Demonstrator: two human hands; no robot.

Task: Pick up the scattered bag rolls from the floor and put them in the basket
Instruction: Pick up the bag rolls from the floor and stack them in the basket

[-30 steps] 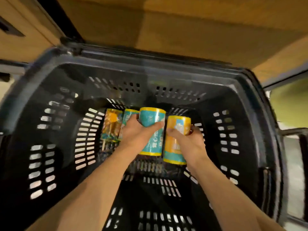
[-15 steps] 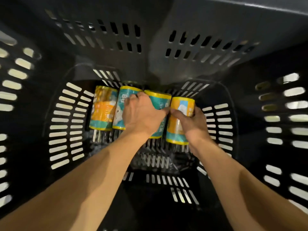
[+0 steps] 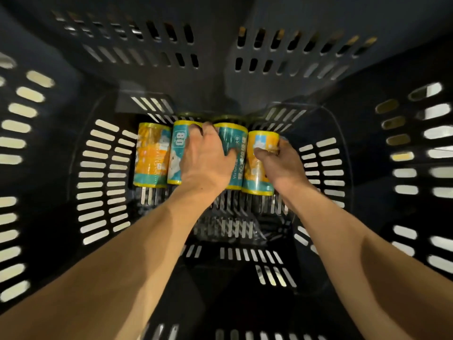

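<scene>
Both your arms are down inside the dark slotted basket (image 3: 105, 173) now, and the rolls have reached the floor of it. A second ago you had the two rolls raised above the bottom, with the basket rim and the wooden surface behind in sight; now the view has dropped right in and only walls and slots surround you.

Your left hand (image 3: 206, 163) is curled over the teal roll (image 3: 232, 146), fingers wrapped across its top, thumb on its right side. That roll lies flat between your hands, touching the neighbours on either side. Your right hand (image 3: 282, 163) grips the orange roll (image 3: 257, 168) from its right, fingers curled round the upper end, thumb on the front.

Just left of your left hand lies the teal roll marked 80 (image 3: 177, 153), partly under your knuckles, and beyond it the far-left orange roll (image 3: 150, 155). Those two sit as they did half a second ago. All four now lie side by side in one row against the far wall, where before your two were held higher and tilted
</scene>
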